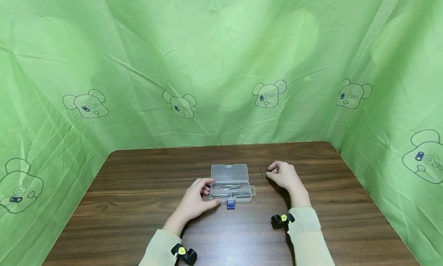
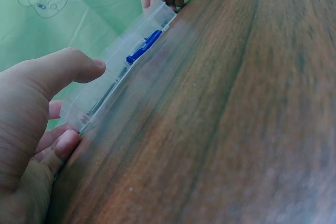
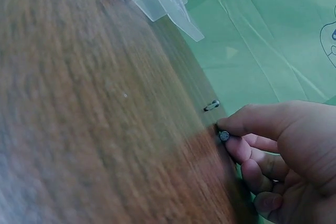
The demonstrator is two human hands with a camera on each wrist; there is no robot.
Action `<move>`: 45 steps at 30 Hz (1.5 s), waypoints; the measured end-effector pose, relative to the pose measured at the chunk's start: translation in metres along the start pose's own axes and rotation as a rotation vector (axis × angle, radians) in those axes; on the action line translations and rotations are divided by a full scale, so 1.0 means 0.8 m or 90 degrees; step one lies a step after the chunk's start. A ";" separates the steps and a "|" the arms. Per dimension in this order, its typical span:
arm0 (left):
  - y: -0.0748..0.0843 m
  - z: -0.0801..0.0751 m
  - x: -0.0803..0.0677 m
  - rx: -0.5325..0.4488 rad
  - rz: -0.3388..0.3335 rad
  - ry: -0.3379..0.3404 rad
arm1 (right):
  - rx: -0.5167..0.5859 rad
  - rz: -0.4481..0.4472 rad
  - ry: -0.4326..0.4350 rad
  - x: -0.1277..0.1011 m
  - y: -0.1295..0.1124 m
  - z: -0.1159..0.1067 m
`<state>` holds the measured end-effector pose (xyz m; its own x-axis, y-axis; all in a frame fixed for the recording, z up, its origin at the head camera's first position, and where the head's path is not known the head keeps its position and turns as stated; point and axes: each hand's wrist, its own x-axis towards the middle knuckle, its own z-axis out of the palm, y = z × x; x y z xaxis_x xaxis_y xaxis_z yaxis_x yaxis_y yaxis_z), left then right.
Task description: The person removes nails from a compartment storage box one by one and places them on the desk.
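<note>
Head view: a dark wood-grain desk runs back to a green cloth printed with bear faces, hung behind and at both sides. Near mid-desk lies a clear plastic box, lid raised, holding metal nails and a blue piece at its front. Left hand curls its fingers round the box's left end. Right hand, just right of the box, pinches a nail; another nail lies beyond on the desk.

I see soft, even brightness from overhead, with faint shadows under both hands on the desk. The head view is sharp, though its edges bow. Both wrist views blur the near wood and smear a pale sheen across it.
</note>
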<state>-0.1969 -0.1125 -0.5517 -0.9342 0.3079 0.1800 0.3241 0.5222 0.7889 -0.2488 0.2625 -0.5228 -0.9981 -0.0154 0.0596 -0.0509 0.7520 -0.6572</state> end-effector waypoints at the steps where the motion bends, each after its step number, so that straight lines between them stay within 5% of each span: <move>1: 0.000 0.000 0.000 0.001 0.001 0.000 | -0.001 -0.001 -0.001 0.000 0.000 0.000; 34: 0.002 -0.002 0.001 0.002 0.013 -0.001 | -0.020 -0.004 -0.007 -0.002 -0.007 -0.004; 45: 0.000 -0.001 0.001 -0.005 0.008 0.001 | 0.013 -0.053 0.032 0.000 -0.029 -0.012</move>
<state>-0.1979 -0.1127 -0.5508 -0.9301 0.3137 0.1913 0.3354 0.5124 0.7906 -0.2475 0.2515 -0.4999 -0.9874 -0.0440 0.1519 -0.1350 0.7353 -0.6641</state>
